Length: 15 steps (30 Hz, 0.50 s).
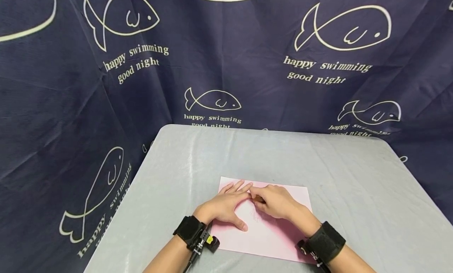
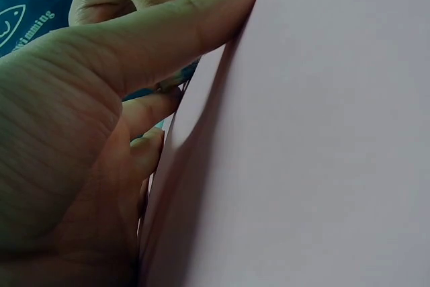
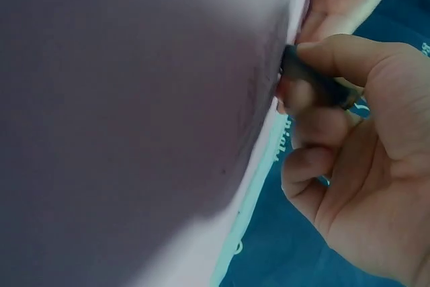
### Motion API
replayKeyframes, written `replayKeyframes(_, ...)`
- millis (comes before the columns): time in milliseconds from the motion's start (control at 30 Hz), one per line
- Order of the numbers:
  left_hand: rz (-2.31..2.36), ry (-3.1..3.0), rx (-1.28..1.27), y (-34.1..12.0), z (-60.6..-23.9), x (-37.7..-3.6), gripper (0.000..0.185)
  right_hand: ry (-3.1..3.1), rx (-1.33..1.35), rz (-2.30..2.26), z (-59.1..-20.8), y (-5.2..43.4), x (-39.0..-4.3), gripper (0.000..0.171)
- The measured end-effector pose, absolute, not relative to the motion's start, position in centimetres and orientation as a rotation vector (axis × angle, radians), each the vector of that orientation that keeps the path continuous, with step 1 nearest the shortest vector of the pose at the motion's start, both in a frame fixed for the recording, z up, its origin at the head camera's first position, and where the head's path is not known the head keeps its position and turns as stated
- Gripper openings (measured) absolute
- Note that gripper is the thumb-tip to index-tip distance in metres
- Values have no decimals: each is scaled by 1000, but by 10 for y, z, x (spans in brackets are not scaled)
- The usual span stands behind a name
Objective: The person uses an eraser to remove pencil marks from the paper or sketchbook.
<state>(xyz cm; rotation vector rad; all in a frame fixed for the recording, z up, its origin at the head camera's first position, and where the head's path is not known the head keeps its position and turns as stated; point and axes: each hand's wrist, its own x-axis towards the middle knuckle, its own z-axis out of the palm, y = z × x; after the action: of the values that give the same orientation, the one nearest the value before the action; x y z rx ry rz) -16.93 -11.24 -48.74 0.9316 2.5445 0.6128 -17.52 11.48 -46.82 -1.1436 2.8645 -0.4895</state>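
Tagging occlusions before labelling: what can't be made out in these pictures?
Head: most of the small dark stubby object in the person's right hand; its fingers cover it.
Right wrist: what the faint marks on the pink rectangular sheet form; shadow and blur.
Left wrist: much of the right hand; cut off by top edge, overlapped by the left hand.
Head: the pale grey table's near edge; cut off by bottom edge.

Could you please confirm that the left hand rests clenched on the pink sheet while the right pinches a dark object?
Not quite: the head view shows the left hand spread, not clenched. It does rest on the pink sheet, and the right hand pinches a dark object.
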Motion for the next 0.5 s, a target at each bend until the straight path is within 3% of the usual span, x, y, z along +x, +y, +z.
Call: replayKeyframes(500,601,2535,934,-113,-487,-171,102,2783,-981,-606,-471,122,-176,24)
